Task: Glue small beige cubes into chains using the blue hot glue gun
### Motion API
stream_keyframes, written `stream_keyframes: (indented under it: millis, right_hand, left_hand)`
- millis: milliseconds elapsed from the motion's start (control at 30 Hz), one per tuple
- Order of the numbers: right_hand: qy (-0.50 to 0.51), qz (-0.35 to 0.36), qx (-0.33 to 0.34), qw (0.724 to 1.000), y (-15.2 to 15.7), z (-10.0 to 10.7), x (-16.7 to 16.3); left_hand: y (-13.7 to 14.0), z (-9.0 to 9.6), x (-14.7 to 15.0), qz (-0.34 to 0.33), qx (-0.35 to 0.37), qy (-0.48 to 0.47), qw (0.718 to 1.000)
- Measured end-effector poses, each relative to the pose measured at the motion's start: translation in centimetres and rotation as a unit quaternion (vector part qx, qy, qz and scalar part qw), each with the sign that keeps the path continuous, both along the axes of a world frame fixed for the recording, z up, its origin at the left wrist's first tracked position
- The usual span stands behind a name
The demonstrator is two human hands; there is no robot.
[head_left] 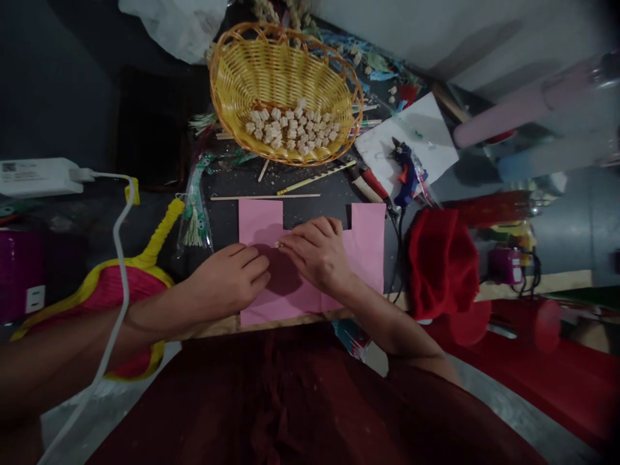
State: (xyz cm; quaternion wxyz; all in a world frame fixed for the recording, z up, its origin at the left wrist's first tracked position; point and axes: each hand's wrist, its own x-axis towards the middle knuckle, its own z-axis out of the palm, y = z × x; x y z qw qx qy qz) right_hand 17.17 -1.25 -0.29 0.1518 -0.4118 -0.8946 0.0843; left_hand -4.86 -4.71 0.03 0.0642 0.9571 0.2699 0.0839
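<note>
Worktop: dark surface (225, 221) with a pale wooden front edge (208, 329); crowded along the back and both sides
Pink sheet: flat at the front of the worktop (368, 258); notched at its far side; both hands over it
Right hand: above the middle of the sheet (314, 252); thumb and fingertips pinched together on a small pale piece (278, 245), mostly hidden by the fingers
Left hand: at the sheet's left part (237, 274); fingers curled, tips turned toward the right hand; whether it grips anything, cannot tell
Basket: yellow, woven, oval (290, 71); behind the sheet; many small pale pieces (290, 129) gathered in its near part
Sticks: one thin pale stick (265, 197) just beyond the sheet; a striped yellow pencil (317, 177) lying aslant between it and the basket
Tools, right: pliers with red on the handles (372, 184); blue glue gun (407, 173), partly over a white sheet (431, 126)
Cloth: red, bunched (440, 265); right of the pink sheet
Left side: clear packet with a green tassel (194, 223); yellow-edged magenta fan (106, 284), partly under the left forearm; white cable (121, 239) crossing in front
</note>
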Motion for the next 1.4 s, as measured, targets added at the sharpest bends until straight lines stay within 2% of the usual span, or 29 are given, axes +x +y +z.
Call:
stream_keyframes:
  millis: [300,500,633,833,1000,1100,1167,1233,1333,1400]
  right_hand:
    - [-0.009,-0.002,0.012,1.000,-0.1,-0.6,-0.3]
    - [-0.009,0.004,0.018,1.000,-0.1,-0.8,-0.2]
    - [-0.007,0.009,0.027,1.000,-0.1,-0.8,-0.2]
    - [-0.009,0.012,0.048,0.999,0.0,-0.9,-0.1]
    - [-0.044,0.024,0.037,0.998,-0.6,-0.3,-0.1]
    - [-0.049,0.027,0.014,0.998,0.0,0.5,1.3]
    - [-0.033,-0.008,0.015,0.999,1.2,1.2,3.5]
    - [-0.002,-0.104,0.049,0.993,2.8,1.9,6.7]
    - [0.010,-0.257,0.082,0.963,5.2,2.3,12.0]
    - [-0.017,-0.331,0.071,0.941,6.4,2.2,15.1]
  left_hand:
    - [0.1,0.2,0.0,0.002,0.024,-0.025,0.999]
    - [0.6,0.5,-0.2,0.063,0.055,-0.019,0.996]
    - [0.9,0.4,-0.1,0.068,0.059,-0.007,0.996]
    - [1.1,0.5,-0.1,0.063,0.035,0.025,0.997]
    - [1.2,0.6,-0.2,0.063,0.012,0.049,0.997]
    - [1.3,0.6,-0.3,0.061,-0.004,0.047,0.997]
    - [1.3,0.5,-0.3,0.066,-0.009,0.050,0.997]
    - [1.3,0.5,-0.4,0.067,-0.006,0.057,0.996]
    - [1.3,0.5,-0.3,0.060,0.007,0.070,0.996]
    - [1.3,0.5,-0.3,0.056,0.017,0.069,0.996]
